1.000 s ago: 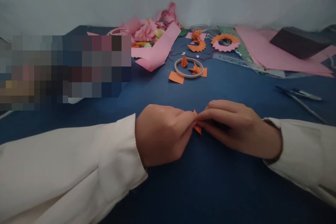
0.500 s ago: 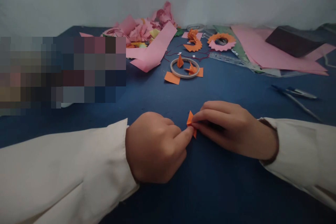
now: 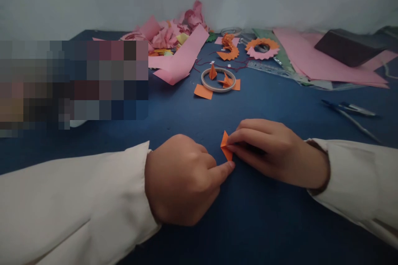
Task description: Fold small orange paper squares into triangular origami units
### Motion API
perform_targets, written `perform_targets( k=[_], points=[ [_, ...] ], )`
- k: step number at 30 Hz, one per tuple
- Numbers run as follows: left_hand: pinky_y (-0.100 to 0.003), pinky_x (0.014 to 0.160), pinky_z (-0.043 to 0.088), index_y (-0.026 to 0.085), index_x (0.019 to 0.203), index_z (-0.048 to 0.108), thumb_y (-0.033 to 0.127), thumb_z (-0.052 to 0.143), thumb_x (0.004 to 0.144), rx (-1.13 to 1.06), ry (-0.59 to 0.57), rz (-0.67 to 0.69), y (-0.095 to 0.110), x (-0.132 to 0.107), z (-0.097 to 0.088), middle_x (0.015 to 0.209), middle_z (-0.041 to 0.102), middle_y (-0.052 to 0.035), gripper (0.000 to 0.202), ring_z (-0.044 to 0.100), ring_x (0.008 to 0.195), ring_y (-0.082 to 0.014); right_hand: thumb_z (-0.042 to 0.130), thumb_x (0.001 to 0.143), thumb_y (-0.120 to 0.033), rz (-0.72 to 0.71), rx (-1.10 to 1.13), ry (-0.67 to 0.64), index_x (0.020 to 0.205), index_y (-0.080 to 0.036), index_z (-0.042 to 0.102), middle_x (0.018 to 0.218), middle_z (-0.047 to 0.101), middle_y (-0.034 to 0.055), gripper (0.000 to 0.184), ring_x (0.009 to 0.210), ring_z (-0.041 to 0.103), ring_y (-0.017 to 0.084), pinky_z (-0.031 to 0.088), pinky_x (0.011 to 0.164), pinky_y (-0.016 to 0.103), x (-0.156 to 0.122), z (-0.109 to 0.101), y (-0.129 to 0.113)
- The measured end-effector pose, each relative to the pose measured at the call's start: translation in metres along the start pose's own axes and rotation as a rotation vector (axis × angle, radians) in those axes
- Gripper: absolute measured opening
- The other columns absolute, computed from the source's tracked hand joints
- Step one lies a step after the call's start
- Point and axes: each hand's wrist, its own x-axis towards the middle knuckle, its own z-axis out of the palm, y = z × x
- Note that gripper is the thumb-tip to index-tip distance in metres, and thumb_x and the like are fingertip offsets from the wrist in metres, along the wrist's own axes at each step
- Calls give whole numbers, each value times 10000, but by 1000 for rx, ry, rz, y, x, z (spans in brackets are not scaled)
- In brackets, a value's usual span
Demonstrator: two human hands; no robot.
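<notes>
A small folded piece of orange paper (image 3: 228, 153) lies on the blue table in front of me, its pointed ends up and down. My right hand (image 3: 270, 149) pinches its right side between thumb and fingers. My left hand (image 3: 189, 178) is closed apart from its extended index finger, whose tip touches the paper's lower point. The left thumb is hidden behind the hand. Part of the paper is covered by the right fingertips.
Beyond my hands, a tape roll (image 3: 218, 89) surrounds small orange folded pieces, with a flat orange paper (image 3: 203, 92) beside it. Crumpled pink paper (image 3: 164, 37), an orange-and-pink ring (image 3: 263, 54), pink sheets (image 3: 311, 58), a dark box-like object (image 3: 348, 47) and a pen (image 3: 357, 109) lie around.
My left index finger has slid down from the paper's middle to its lower point, uncovering more of the lower half. My right hand keeps its pinch in the same place.
</notes>
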Motion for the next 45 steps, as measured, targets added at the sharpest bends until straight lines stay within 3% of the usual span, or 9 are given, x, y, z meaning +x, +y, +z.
perform_targets(
  k=[4, 10, 13, 17, 21, 25, 31, 40, 45],
  points=[
    [-324, 408, 308, 112, 954, 658, 129, 425, 802, -30, 35, -30, 7, 0, 0, 566, 610, -8, 279, 526, 467, -174, 483, 886, -145, -2, -18, 2, 860, -156, 562, 744, 550, 24, 84, 667, 476, 112, 390, 597, 239, -1, 0, 0],
    [-318, 646, 448, 90, 895, 665, 89, 486, 775, 32, 367, -296, 1, 7, 3, 797, 625, -77, 216, 557, 753, -195, 526, 864, -183, 215, 175, 70, 850, -165, 582, 673, 547, -9, 61, 574, 478, 83, 397, 523, 205, 2, -6, -9],
    [-349, 852, 433, 75, 1064, 609, 121, 520, 793, -101, 319, -327, -5, 11, 3, 1045, 593, -121, 288, 522, 981, -220, 551, 855, -270, 414, 448, 55, 815, -177, 593, 633, 562, -20, 110, 522, 473, 80, 393, 461, 194, 4, -9, -13],
    [-246, 732, 427, 121, 876, 634, 144, 470, 867, -358, 234, -320, -5, 12, -2, 837, 611, -37, 166, 531, 803, -132, 555, 855, -312, 475, 576, 53, 852, -180, 597, 686, 597, -1, 139, 564, 524, 94, 443, 496, 196, 3, -10, -14],
    [-186, 587, 374, 139, 766, 621, 124, 492, 843, -499, 210, -410, 0, 14, -8, 664, 561, 27, 151, 489, 623, -74, 419, 925, -267, 365, 422, 207, 1003, -199, 542, 803, 625, 25, 161, 701, 586, 117, 489, 615, 227, -2, -8, -16],
    [-176, 549, 384, 141, 725, 622, 178, 461, 860, -656, 157, -511, 5, 16, -10, 654, 585, 24, 214, 497, 585, -72, 525, 860, -180, 137, 149, 263, 904, -188, 555, 762, 607, 27, 54, 694, 577, 120, 486, 618, 247, -2, -7, -18],
    [-183, 564, 468, 130, 700, 646, 194, 464, 841, -910, 133, -661, 9, 19, -11, 675, 664, -11, 239, 592, 636, -111, 567, 807, -132, -241, -318, 228, 959, -200, 569, 771, 652, 54, 167, 661, 586, 168, 489, 584, 328, -7, -14, -12],
    [-144, 412, 408, 103, 753, 625, 195, 365, 901, -1208, 119, -678, 7, 21, -13, 698, 692, -68, 314, 632, 629, -123, 444, 877, -87, -251, -556, 236, 965, -179, 595, 793, 674, 65, 197, 742, 590, 203, 463, 643, 387, -16, -10, -26],
    [-135, 394, 387, 97, 871, 595, 180, 452, 869, -1261, 135, -673, 7, 20, -10, 693, 668, -62, 165, 630, 625, -123, 568, 813, -93, -333, -574, 241, 960, -173, 603, 823, 639, 63, 171, 755, 565, 200, 449, 636, 364, -13, -7, -17]
  ],
)
